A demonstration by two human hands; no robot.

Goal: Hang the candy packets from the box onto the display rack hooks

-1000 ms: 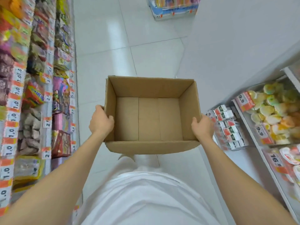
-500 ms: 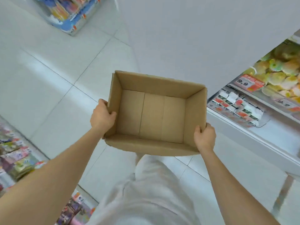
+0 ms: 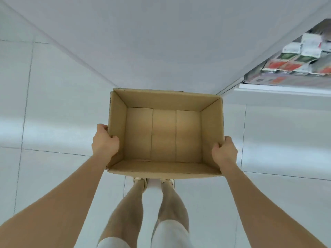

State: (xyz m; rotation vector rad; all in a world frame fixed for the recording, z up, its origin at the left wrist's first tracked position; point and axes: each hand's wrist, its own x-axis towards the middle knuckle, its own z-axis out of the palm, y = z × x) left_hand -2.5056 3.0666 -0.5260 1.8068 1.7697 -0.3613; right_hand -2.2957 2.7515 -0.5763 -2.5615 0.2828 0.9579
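an open cardboard box [image 3: 212,133] is held out in front of the person, top turned to the camera, its flat brown bottom and four inner walls in plain sight. the left hand [image 3: 104,142] grips the left wall near the near corner, thumb hooked over the rim to the inside; its fingers go down the outer face and are hidden by the hand's back. the right hand [image 3: 223,153] clasps the right wall in the same way, thumb over the rim, fingers out of sight behind the cardboard. both forearms run out of the bottom corners of the view, cut off at the edge. below the near wall of the box two bare legs show, with pale shorts [image 3: 170,233] at the lower edge and the shoes [image 3: 140,181] half covered by the box (only their backs peep out). whether the box's underside touches anything cannot be told. the floor [image 3: 53,113] is pale glossy tile. a plain white panel [image 3: 161,42] fills the top, its upper end cropped. at the upper right a shelf holds small cartons [image 3: 304,56] in white, green and red, too blurred to read and cut off by the frame's edge.
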